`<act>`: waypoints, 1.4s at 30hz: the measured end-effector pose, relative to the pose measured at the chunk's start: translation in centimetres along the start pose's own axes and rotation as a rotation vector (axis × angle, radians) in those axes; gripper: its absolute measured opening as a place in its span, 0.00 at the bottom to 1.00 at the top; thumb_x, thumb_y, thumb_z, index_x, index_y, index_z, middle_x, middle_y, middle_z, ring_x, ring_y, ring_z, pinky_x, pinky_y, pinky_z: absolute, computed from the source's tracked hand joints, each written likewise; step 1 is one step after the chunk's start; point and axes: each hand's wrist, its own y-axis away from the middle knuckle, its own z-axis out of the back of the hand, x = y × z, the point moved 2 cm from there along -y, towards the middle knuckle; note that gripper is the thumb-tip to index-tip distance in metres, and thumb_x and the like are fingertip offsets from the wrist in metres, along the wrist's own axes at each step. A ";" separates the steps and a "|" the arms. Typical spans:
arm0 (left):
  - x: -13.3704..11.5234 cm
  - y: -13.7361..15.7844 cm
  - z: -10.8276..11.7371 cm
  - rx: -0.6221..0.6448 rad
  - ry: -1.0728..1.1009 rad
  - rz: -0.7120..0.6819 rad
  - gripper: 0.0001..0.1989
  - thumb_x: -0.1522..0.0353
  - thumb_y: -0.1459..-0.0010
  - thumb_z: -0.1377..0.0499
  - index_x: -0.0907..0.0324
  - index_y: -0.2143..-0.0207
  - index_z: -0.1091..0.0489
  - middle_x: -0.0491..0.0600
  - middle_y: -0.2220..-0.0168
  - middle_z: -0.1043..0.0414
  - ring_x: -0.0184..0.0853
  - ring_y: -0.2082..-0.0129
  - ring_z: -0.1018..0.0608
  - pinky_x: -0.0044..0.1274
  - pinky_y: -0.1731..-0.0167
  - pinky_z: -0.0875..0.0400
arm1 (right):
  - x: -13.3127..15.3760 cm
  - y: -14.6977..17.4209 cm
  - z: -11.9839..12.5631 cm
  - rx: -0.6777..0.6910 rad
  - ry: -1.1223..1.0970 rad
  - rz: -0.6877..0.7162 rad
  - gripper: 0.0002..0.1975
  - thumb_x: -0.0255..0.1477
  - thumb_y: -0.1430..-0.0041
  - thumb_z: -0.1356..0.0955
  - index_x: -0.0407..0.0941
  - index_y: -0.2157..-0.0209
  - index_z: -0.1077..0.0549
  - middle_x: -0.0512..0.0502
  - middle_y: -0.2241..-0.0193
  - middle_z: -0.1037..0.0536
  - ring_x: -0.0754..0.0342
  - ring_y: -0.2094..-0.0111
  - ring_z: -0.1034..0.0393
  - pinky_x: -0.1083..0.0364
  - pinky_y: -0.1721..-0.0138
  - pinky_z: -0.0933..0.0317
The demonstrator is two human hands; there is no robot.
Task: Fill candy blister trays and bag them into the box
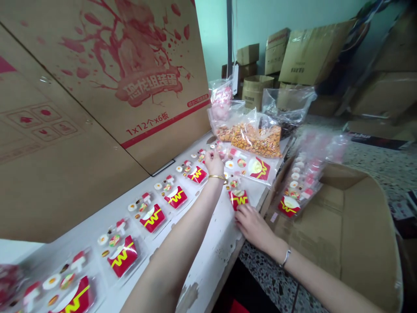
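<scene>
My left hand reaches over the far part of the white table, its fingers pinched together above small toy food pieces; what is between the fingertips I cannot make out. Closer to me, my right hand grips the lower edge of a clear plastic pack holding a red fries-box piece with a yellow zigzag. Several similar packs, such as one pack, lie in a row along the table. They contain little fried eggs, burgers and other toy foods. A larger clear pack lies beyond my hands.
A big printed carton stands along the table's left side. Bags of small orange pieces sit at the far end. To the right, an open cardboard box holds overlapping filled packs. More cartons are stacked behind.
</scene>
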 end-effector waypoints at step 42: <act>-1.9 23.2 33.3 0.963 -1.322 -0.630 0.33 0.53 0.42 0.46 0.62 0.40 0.46 0.62 0.39 0.42 0.45 0.37 0.39 0.42 0.34 0.59 | 13.6 2.7 -0.6 0.288 -0.454 0.388 0.29 0.40 0.48 0.29 0.46 0.48 0.38 0.36 0.48 0.32 0.39 0.46 0.38 0.39 0.46 0.42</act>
